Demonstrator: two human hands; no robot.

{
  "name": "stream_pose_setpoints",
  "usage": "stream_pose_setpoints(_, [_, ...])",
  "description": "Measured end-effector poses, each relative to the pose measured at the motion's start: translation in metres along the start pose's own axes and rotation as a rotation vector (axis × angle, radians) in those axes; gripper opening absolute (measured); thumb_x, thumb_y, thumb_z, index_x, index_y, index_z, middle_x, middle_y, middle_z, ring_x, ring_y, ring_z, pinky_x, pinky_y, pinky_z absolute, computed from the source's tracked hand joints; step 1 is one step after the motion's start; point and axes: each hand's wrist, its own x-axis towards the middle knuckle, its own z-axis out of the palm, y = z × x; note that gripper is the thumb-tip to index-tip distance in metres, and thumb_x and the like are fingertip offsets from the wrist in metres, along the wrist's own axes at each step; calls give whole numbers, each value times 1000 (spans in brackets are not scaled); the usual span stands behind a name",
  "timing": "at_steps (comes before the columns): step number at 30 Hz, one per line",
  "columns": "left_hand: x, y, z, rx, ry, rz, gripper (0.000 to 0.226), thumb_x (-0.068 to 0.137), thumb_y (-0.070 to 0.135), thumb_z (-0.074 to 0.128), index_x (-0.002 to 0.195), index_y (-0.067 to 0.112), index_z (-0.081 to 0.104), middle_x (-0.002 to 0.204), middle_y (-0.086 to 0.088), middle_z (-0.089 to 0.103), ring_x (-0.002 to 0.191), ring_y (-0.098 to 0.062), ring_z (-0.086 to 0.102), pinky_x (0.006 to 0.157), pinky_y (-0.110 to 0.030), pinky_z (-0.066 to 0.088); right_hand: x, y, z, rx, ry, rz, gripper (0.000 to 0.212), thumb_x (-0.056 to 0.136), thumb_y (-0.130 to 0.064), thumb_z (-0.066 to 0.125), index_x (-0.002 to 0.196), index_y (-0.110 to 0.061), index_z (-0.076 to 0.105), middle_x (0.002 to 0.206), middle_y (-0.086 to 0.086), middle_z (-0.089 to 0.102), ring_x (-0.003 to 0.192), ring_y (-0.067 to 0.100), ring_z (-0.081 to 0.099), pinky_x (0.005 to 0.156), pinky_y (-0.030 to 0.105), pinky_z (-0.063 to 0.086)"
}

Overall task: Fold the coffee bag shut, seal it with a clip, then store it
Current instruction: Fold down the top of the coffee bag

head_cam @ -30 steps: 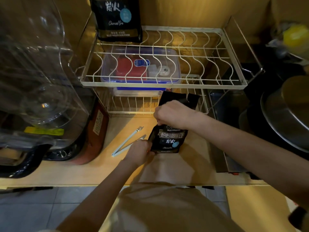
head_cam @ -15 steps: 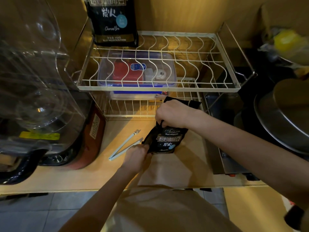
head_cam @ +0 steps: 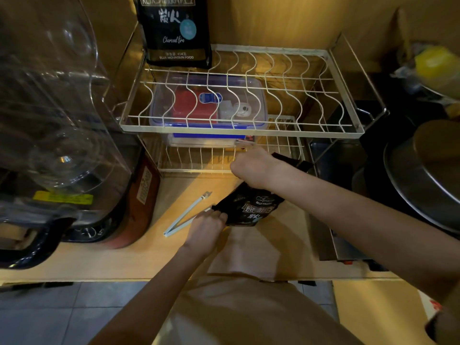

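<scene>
Coffee bag [head_cam: 251, 207] has been tilted leftward over the table [head_cam: 139, 255] since a second ago. Top gripped by right hand [head_cam: 251, 168], bottom corner by left hand [head_cam: 207, 225]. Fold underway; open clip [head_cam: 186, 215] lies unused beside it.

The coffee bag [head_cam: 251, 207] is small and black with white letters and a little blue spot. It is tilted over the counter, with its top bent over toward the back. The clip [head_cam: 187, 215] is a long, thin, pale stick, open like a V. It lies flat just left of the bag.
</scene>
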Motion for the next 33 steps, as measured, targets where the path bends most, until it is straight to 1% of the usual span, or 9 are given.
stream_pose_setpoints(6, [-3,0,3,-189,-48,-106,19,87,7,46,104,10,54,105,-13,64,98,-31,59,81,-38,48,-2,10,-2,104,87,97,14,83,-5,59,96,-7,63,107,13,66,101,30,61,76,37,50])
stream_pose_setpoints(10, [-2,1,3,-225,-84,-87,19,86,9,45,103,10,53,106,-13,63,98,-32,58,82,-39,47,-2,7,0,79,113,93,13,83,-4,58,94,-8,65,102,12,68,97,29,63,69,35,47])
stream_pose_setpoints(15, [-2,-12,-9,-646,68,-341,37,75,51,59,66,16,55,70,-5,64,67,-22,59,57,-33,45,-7,5,0,70,114,102,15,86,-5,56,98,-8,64,104,12,68,98,28,63,73,36,49])
stream_pose_setpoints(18, [8,-11,-23,-1018,320,-445,26,74,35,70,87,16,57,92,-4,63,82,-17,57,62,-27,43,-10,5,-1,100,118,107,14,86,-8,56,99,-9,63,104,11,68,97,29,63,73,36,48])
stream_pose_setpoints(21, [26,-6,-30,-1287,198,-402,47,78,27,67,121,22,50,126,3,50,113,-10,44,86,-16,39,-12,3,-2,102,124,101,15,86,-10,57,100,-10,62,104,12,67,98,29,63,74,37,49])
stream_pose_setpoints(23, [34,-1,-28,-1398,120,-356,46,80,20,65,124,19,51,123,2,54,116,-12,46,85,-3,38,-14,3,-1,107,111,102,16,86,-12,58,101,-10,62,106,12,67,100,29,62,75,37,49])
stream_pose_setpoints(26, [41,4,-22,-1483,185,-396,38,79,11,66,116,12,59,111,-9,64,110,-25,58,85,-17,48,-15,3,2,112,86,116,15,84,-13,60,99,-10,63,105,12,67,99,31,63,75,37,49])
stream_pose_setpoints(30, [47,7,-26,-1460,236,-430,31,78,8,66,109,9,64,104,-9,66,95,-19,60,71,-7,50,-18,4,1,84,39,145,15,86,-9,56,101,-10,60,106,11,66,98,30,63,71,36,48])
stream_pose_setpoints(33, [49,7,-31,-1519,209,-455,29,76,6,67,105,8,66,100,-11,67,88,-18,61,77,-20,50,-21,7,-7,40,4,174,19,87,-6,52,105,-8,57,111,10,63,102,29,61,67,33,39])
